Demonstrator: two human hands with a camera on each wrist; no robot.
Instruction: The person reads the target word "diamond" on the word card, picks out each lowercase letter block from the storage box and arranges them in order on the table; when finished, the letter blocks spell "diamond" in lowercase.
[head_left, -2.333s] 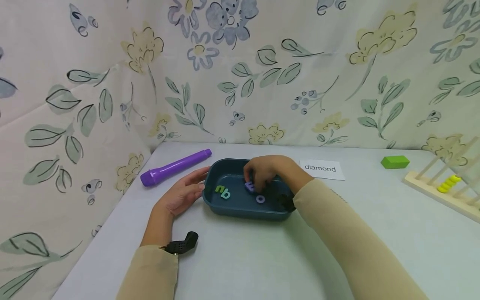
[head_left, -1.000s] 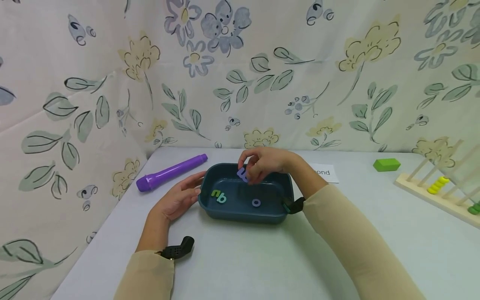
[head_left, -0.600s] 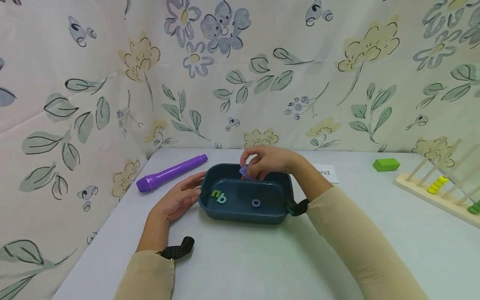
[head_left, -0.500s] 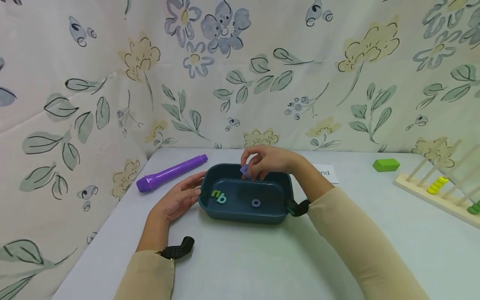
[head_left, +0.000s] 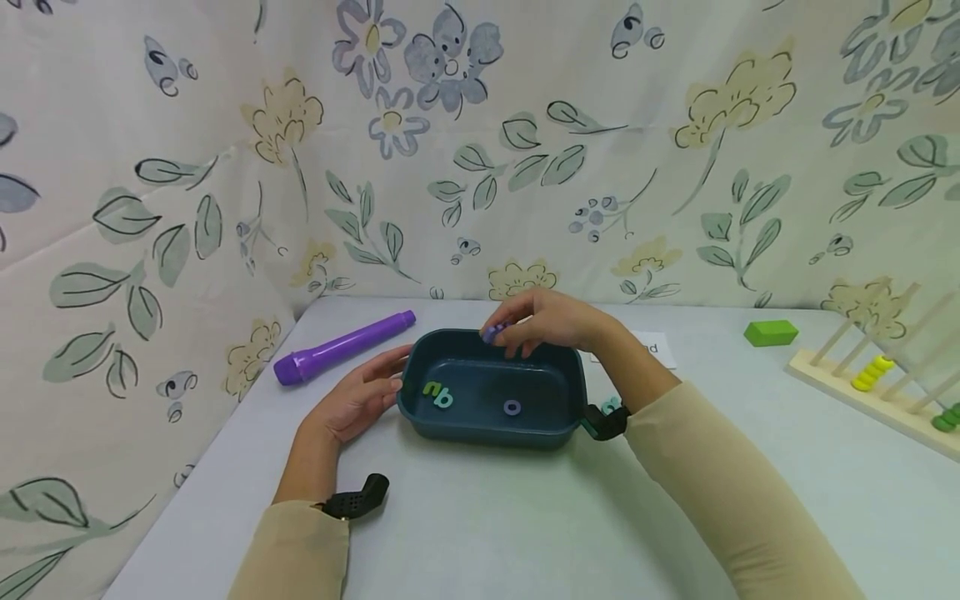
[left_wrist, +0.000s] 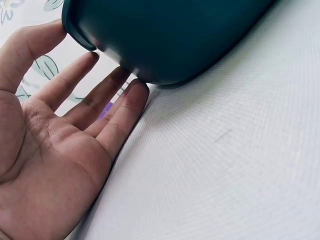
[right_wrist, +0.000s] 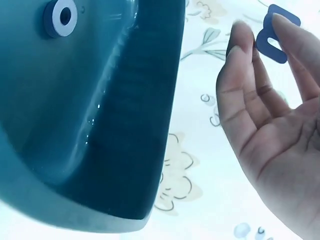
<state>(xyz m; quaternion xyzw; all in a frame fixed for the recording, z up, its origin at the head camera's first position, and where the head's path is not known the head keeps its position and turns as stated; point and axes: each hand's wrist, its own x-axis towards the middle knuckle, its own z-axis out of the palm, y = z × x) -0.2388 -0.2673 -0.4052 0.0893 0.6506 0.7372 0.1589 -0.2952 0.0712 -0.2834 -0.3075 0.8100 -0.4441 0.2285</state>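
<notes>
The right hand [head_left: 551, 321] pinches the purple letter [right_wrist: 269, 50] between thumb and fingertips, with the thumb over part of its face and the other fingers loosely bent. The letter is off the surface, near the tray's far rim and apart from it. With the thumb covering part, I can't settle whether it is an m or a w.

It looks light and fairly stiff, probably foam, wood or plastic, so a light pinch should do; hard squeezing would gain little. The matt-looking face should not be slippery, and breakage seems a small risk. The best hold would be on the flat faces or across the outer edges, clear of the notches, where a fingertip may catch.

The left hand [head_left: 360, 400] has its fingers extended, resting against the end of the tray [head_left: 487, 435], thumb at the rim. The tray looks like smooth, rigid plastic, likely light enough to slide if nudged; the rim is the surest place to steady it. Inside lie the green n [head_left: 432, 388], touching or just beside the teal b [head_left: 438, 396], and the purple o [head_left: 506, 407], well apart from both.
</notes>
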